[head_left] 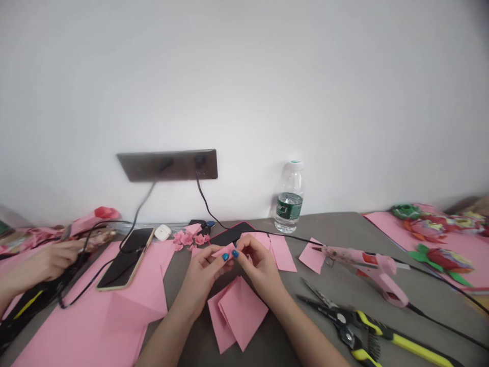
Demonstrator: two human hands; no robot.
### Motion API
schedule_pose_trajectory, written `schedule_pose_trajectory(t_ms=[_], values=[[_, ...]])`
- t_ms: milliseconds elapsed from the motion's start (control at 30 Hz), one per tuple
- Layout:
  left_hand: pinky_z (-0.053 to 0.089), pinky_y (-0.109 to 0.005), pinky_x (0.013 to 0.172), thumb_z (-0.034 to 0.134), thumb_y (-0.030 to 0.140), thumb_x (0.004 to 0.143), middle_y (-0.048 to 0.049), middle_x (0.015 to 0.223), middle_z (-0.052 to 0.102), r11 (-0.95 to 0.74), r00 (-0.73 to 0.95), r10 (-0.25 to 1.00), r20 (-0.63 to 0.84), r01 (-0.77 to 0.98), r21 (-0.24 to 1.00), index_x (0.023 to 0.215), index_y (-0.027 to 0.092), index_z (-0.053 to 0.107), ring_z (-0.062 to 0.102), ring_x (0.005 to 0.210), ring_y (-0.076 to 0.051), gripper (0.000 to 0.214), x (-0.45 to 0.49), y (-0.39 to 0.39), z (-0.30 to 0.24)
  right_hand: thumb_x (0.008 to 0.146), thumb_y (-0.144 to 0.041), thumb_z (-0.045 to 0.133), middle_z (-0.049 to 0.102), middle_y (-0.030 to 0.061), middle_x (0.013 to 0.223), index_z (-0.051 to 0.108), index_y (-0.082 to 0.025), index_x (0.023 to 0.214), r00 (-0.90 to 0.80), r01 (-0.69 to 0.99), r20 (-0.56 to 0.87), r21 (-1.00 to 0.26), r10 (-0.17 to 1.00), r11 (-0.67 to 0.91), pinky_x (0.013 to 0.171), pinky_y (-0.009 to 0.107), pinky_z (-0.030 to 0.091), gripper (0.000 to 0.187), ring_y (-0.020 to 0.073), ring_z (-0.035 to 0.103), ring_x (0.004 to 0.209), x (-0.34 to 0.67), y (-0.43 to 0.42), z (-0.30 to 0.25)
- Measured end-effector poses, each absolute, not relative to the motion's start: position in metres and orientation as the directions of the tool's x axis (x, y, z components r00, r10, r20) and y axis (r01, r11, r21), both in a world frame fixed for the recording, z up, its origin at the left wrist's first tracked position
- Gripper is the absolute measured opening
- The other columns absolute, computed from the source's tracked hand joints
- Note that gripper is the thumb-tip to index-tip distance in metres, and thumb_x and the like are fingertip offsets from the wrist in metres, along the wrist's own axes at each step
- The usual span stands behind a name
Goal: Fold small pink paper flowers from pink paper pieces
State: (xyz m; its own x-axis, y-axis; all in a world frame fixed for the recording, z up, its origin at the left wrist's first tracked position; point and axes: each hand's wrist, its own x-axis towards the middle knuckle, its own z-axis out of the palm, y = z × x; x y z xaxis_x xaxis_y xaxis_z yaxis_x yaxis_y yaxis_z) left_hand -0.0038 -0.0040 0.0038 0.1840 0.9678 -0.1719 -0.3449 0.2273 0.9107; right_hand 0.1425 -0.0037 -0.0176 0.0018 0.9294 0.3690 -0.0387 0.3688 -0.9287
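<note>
Clearly, the relation that matters here sits right between the fingertips: a small piece of pink paper (222,251) lies across the gap where the left hand (202,272) and the right hand (262,260) come together. Its long axis runs roughly side to side, rising a little toward the right, and the left hand has the larger share of it. The left hand pinches it with the thumb on the near face; the right hand pinches at its right end, the two thumbs almost meeting (the fingertips behind the paper are hidden, so how they press cannot be told). Directly below the hands, on the person's side and between the forearms, overlapping pink squares (246,313) rest on the grey table (282,336), untouched. The pink glue gun (369,262) lies off to the right, nearer the right hand, its nozzle pointing back toward it; the scissors (341,318) lie beside the right forearm, blades parted. Crumpled pink pieces (187,238) sit beyond the left hand.
</note>
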Motion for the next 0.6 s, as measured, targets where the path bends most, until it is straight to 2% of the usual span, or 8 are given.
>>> schedule_pose_trajectory(t_ms=[167, 333, 500, 600], values=[[0.057, -0.028, 0.077, 0.084, 0.033, 0.066, -0.0036, 0.085, 0.069, 0.195, 0.174, 0.974, -0.147, -0.298, 0.934, 0.087, 0.017, 0.077, 0.066, 0.076, -0.015, 0.027, -0.004, -0.005, 0.001, 0.085, -0.045, 0.064, 0.054, 0.0012, 0.076, 0.055, -0.021, 0.077, 0.002, -0.131, 0.292, -0.948, 0.957, 0.289, 0.063, 0.029, 0.042, 0.026, 0.0171, 0.052, 0.071, 0.141, -0.001, -0.023], [0.056, -0.029, 0.078, 0.083, 0.031, 0.065, -0.0033, 0.089, 0.07, 0.103, 0.172, 0.983, -0.064, -0.228, 0.968, 0.086, 0.018, 0.074, 0.065, 0.082, -0.017, 0.027, -0.005, -0.003, -0.006, 0.086, -0.046, 0.064, 0.053, 0.0009, 0.078, 0.052, -0.022, 0.079, -0.03, -0.151, 0.284, -0.949, 0.958, 0.276, 0.06, 0.027, 0.043, 0.027, 0.016, 0.052, 0.069, 0.14, -0.002, -0.021], [0.054, -0.026, 0.073, 0.079, 0.031, 0.07, -0.0019, 0.081, 0.068, 0.082, 0.159, 0.985, -0.059, -0.141, 0.987, 0.084, 0.017, 0.072, 0.063, 0.073, -0.015, 0.021, -0.007, -0.002, -0.004, 0.088, -0.042, 0.061, 0.055, 0.0005, 0.081, 0.055, -0.022, 0.09, -0.07, -0.132, 0.303, -0.947, 0.95, 0.292, 0.065, 0.029, 0.046, 0.021, 0.016, 0.056, 0.071, 0.14, -0.005, -0.019], [0.053, -0.026, 0.07, 0.079, 0.031, 0.068, -0.0012, 0.077, 0.065, 0.076, 0.164, 0.985, -0.053, -0.135, 0.988, 0.079, 0.016, 0.069, 0.062, 0.07, -0.014, 0.021, -0.006, -0.003, 0.0, 0.089, -0.043, 0.06, 0.055, 0.0007, 0.078, 0.056, -0.021, 0.086, -0.105, -0.131, 0.269, -0.958, 0.957, 0.255, 0.064, 0.029, 0.045, 0.023, 0.0163, 0.056, 0.069, 0.14, -0.005, -0.019]])
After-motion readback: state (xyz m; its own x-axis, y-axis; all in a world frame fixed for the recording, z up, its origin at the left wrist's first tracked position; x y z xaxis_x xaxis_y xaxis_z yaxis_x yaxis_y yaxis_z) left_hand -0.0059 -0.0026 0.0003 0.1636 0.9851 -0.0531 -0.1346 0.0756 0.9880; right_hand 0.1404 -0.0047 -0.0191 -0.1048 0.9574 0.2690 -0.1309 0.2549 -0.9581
